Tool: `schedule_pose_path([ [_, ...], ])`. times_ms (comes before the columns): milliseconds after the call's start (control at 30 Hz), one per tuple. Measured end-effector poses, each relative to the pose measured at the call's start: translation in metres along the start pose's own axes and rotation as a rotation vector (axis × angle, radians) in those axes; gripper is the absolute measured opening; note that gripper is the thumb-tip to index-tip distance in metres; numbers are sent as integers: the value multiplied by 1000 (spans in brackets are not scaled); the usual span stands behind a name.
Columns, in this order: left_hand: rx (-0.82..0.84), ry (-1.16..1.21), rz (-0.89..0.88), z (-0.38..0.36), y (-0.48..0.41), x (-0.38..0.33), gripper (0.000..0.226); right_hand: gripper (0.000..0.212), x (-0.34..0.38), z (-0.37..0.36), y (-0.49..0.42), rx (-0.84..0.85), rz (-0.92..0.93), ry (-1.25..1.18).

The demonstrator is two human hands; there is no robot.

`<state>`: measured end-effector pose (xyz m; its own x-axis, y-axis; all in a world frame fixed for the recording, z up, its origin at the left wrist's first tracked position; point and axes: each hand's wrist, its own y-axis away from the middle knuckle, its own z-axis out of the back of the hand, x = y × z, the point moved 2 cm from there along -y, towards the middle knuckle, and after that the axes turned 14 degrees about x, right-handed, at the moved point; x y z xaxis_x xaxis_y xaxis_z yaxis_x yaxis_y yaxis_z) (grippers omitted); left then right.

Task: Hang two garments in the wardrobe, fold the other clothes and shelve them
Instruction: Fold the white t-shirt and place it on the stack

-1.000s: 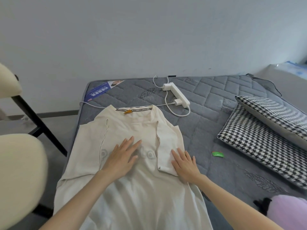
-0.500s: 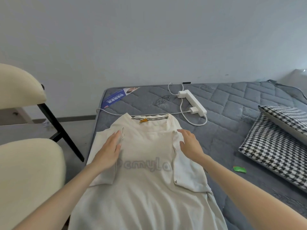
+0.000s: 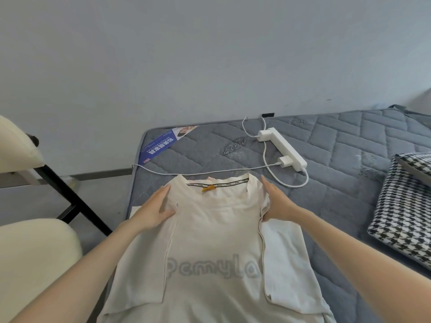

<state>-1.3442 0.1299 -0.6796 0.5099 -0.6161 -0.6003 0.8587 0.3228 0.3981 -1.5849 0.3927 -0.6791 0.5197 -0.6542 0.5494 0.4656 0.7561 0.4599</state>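
A cream T-shirt (image 3: 214,248) lies flat on the grey quilted mattress (image 3: 338,183), collar away from me, with grey lettering showing through the fabric. Both sleeves are folded inward along the sides. My left hand (image 3: 156,208) rests flat on the left shoulder, fingers pointing toward the collar. On the right shoulder lies my right hand (image 3: 276,201), its fingers together along the fold and the thumb tucked at the sleeve edge. Neither hand visibly pinches the cloth. The collar carries a black printed band and an orange tag (image 3: 208,188).
A white power strip (image 3: 283,151) with a plugged charger and white cable (image 3: 286,183) lies just beyond the collar. A blue label (image 3: 158,148) sits at the mattress corner. Houndstooth pillows (image 3: 405,210) are at right. A cream chair (image 3: 30,241) with black legs stands left.
Both hands slid from the shirt's chest up to the shoulders near the collar. My view moved closer and tilted, so the lettering now shows lower on the shirt.
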Motion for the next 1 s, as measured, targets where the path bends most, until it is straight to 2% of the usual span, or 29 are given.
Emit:
schedule_pose_path([
  [133,55,-15,30,11,-15,3,107,127,0,5,-7,-7,44,43],
  [300,-53,-51,29,18,-19,2,114,89,-3,3,-3,-122,45,73],
  [400,-126,-30,49,16,-15,4,95,64,-3,0,6,-178,78,103],
  [500,-177,-116,69,16,-4,0,47,41,0,-1,18,-203,97,79],
  [533,-190,-149,52,16,1,-2,37,36,2,-1,23,-212,84,77],
  [767,-327,-221,7,26,48,-24,27,20,24,12,65,-313,43,216],
  [1000,-399,-343,4,36,96,-50,9,8,42,24,112,-343,3,482],
])
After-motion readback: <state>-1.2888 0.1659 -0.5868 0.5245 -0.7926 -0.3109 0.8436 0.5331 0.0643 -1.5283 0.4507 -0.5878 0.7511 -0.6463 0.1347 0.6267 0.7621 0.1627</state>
